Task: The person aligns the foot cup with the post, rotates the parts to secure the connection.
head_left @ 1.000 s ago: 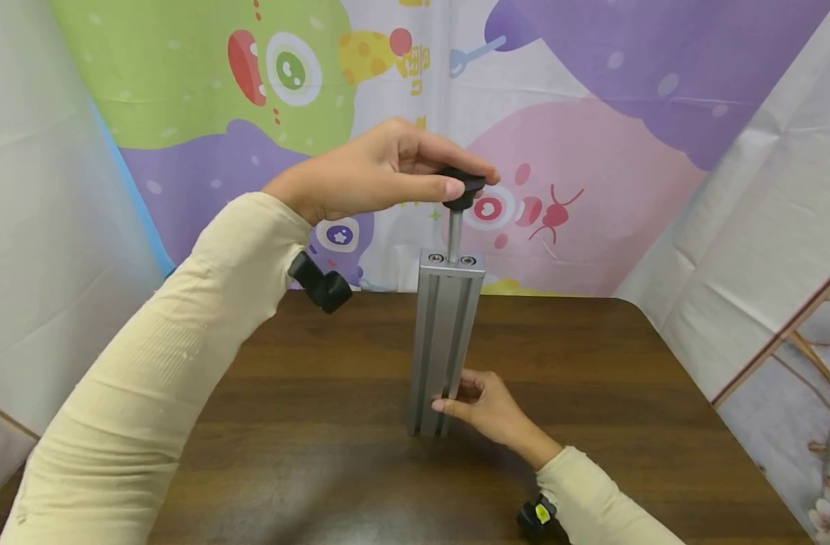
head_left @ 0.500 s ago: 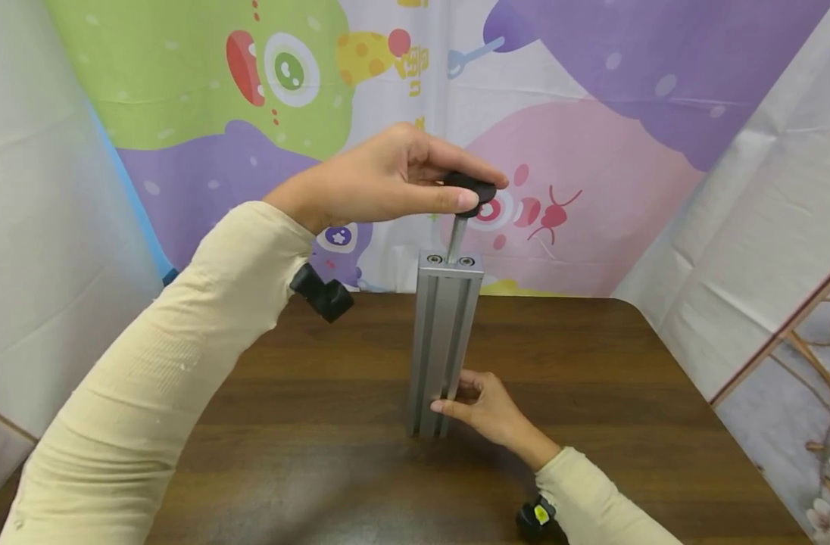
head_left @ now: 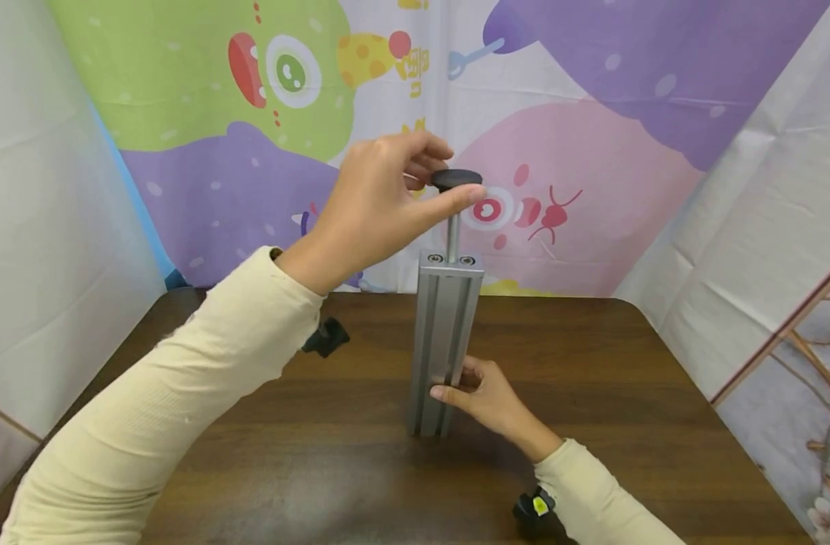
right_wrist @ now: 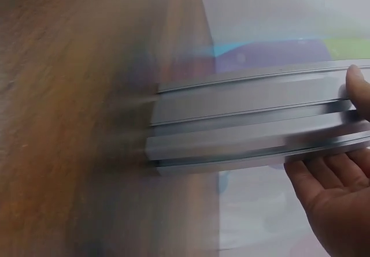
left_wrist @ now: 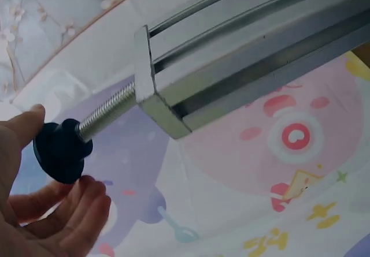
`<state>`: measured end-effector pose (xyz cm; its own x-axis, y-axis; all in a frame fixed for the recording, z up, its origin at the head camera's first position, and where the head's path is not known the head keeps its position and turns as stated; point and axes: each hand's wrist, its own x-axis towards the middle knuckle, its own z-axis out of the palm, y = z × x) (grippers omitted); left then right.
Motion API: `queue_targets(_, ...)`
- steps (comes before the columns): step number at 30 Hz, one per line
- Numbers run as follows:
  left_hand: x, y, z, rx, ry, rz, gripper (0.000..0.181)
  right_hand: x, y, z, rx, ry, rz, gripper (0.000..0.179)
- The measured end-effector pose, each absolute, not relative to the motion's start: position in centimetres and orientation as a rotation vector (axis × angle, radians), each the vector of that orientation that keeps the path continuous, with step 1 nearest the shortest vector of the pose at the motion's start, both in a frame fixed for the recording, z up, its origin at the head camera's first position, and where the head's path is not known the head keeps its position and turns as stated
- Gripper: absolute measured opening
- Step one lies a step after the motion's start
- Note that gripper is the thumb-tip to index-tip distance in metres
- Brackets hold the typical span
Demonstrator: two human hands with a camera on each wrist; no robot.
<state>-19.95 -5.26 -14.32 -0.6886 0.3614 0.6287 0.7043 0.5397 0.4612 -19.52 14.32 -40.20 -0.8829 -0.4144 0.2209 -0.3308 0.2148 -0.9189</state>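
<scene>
A silver aluminium profile (head_left: 444, 341) stands upright on the table, with two bolts in its top plate. From the plate rises a threaded rod (left_wrist: 107, 110) carrying a black levelling foot (head_left: 457, 179) with a flat round pad. My left hand (head_left: 377, 197) has its thumb at the pad's near right edge and curled fingers at the far left; in the left wrist view the thumb and fingers lie on opposite edges of the foot. Low on the profile, my right hand (head_left: 490, 397) grips its right side, thumb across the front face. The right wrist view shows fingers (right_wrist: 332, 173) underneath the profile.
The dark brown wooden table (head_left: 306, 454) carries the profile. Behind it hangs a cartoon-printed cloth (head_left: 565, 76), with white cloth panels (head_left: 715, 189) to the sides. Black wrist mounts (head_left: 328, 337) are worn at both cuffs.
My left hand has turned about the foot: its thumb has swung to the right and its fingers back to the left. The rod leaned slightly, then stands straighter. My right hand slid slightly up.
</scene>
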Motion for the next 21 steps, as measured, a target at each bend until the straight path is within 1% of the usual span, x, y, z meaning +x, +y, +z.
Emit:
queue_targets(3, -19.6, -5.1, -14.5, -0.868, -2.256, -0.957, 0.040, -19.5, 14.2, -39.7, -0.743, 2.404, -1.782, 0.028)
queue_targets(7, -19.8, -5.0, -14.4, -0.997, -2.227, -1.001, 0.033, -19.4, 14.1, -39.4, -0.727, 2.415, -1.749, 0.027)
queue_targets(11, -20.6, -5.2, -14.2, -1.131, -2.298, -1.224, 0.028, -19.3, 14.2, -39.2, -0.721, 2.435, -1.706, 0.024)
queue_targets(16, -22.0, -5.8, -14.6, -1.232, -2.279, -1.573, 0.028, -19.3, 14.2, -39.1, -0.715, 2.508, -1.675, 0.020)
queue_targets(21, -22.6, -5.9, -15.5, -1.276, -2.166, -1.687, 0.026, -19.4, 14.1, -39.1, -0.711, 2.537, -1.650, 0.017)
